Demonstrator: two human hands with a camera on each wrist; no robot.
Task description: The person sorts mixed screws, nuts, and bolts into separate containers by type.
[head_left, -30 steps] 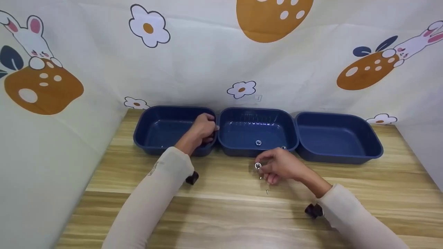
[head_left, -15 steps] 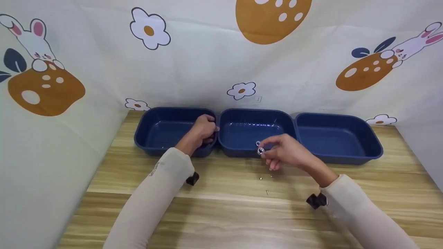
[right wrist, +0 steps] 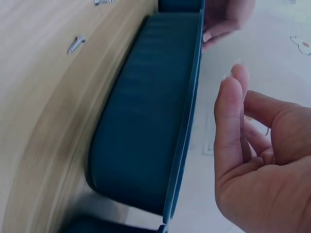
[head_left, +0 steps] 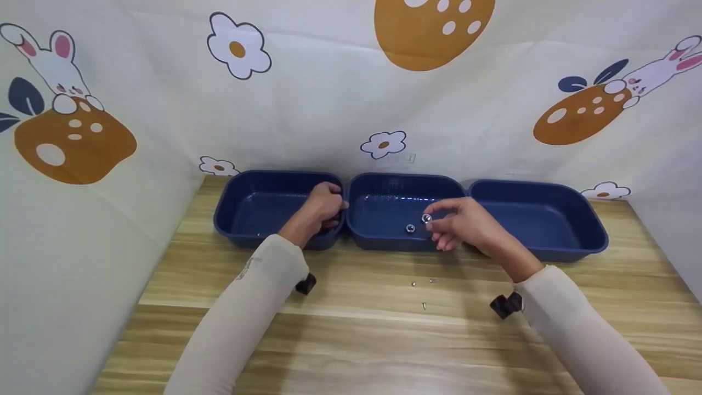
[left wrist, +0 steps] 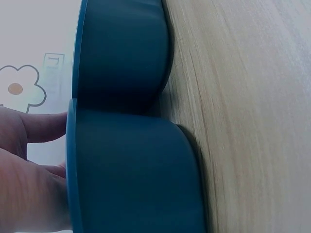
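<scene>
My right hand (head_left: 466, 225) pinches a shiny hex nut (head_left: 426, 218) between thumb and index finger, over the right part of the middle blue bin (head_left: 373, 242). Another nut (head_left: 411, 228) lies on that bin's floor, just left of the held one. In the right wrist view the fingertips (right wrist: 227, 90) meet and mostly hide the nut. My left hand (head_left: 324, 203) reaches into the left blue bin (head_left: 241, 240) at its right end, with bent fingers against the wall beside the middle bin. The bin wall hides part of these fingers in the left wrist view, and I cannot tell what they hold.
Three bins stand in a row against a printed cloth backdrop (head_left: 307, 99), the right bin (head_left: 548, 253) beyond my right hand. Small screws (head_left: 424, 305) lie on the wooden table (head_left: 351, 340) in front of the middle bin. A tiny shiny piece (head_left: 259, 235) is in the left bin.
My right hand has lifted the nut from near the table and carried it back and slightly right, over the middle bin. The left hand has stayed in place.
</scene>
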